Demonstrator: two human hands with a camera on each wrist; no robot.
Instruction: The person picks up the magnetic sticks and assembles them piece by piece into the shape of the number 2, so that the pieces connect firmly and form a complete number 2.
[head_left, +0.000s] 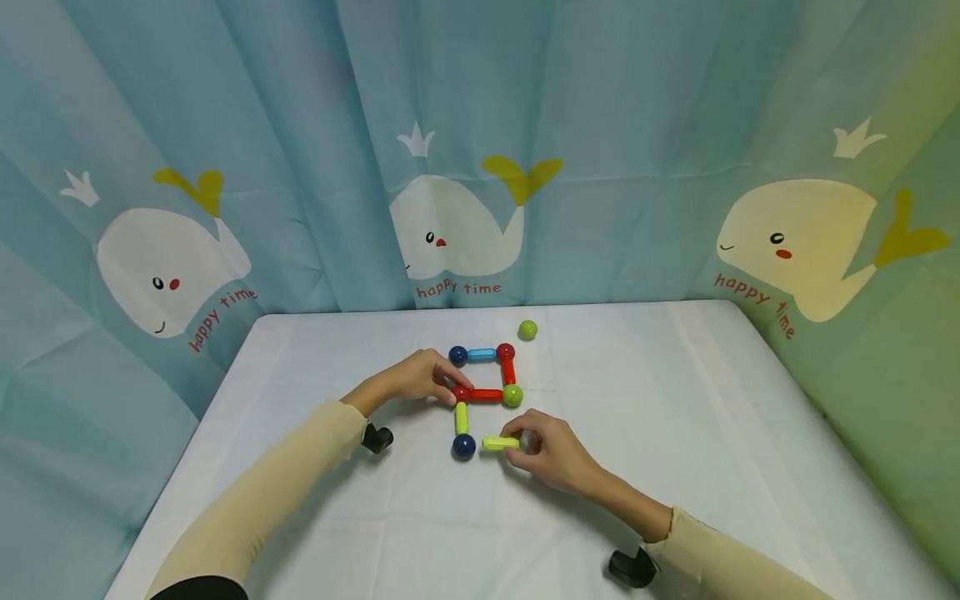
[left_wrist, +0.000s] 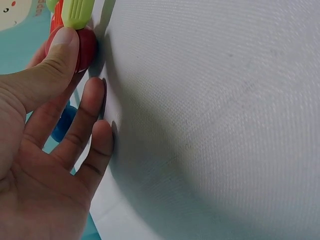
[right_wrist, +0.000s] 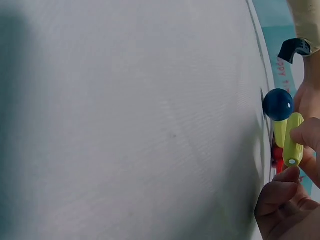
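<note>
My left hand [head_left: 422, 375] pinches a red ball [left_wrist: 87, 49] between thumb and fingers at the left of a figure of balls and rods. From that ball a red rod [head_left: 486, 395] runs right to a green ball [head_left: 513, 395], and a yellow-green rod [head_left: 461, 419] runs down to a dark blue ball [head_left: 463, 447]. My right hand [head_left: 557, 452] pinches a loose yellow-green magnetic rod [right_wrist: 293, 140] with a shiny metal end. That rod points left at the dark blue ball, with a small gap between them in the head view.
Farther back, a red rod [head_left: 508, 372], a red ball [head_left: 506, 352], a light blue rod [head_left: 482, 354] and another dark blue ball [head_left: 458, 356] continue the figure. A loose green ball [head_left: 528, 330] lies near the back edge of the white table [head_left: 637, 375]. A whale-print curtain [head_left: 615, 100] hangs behind.
</note>
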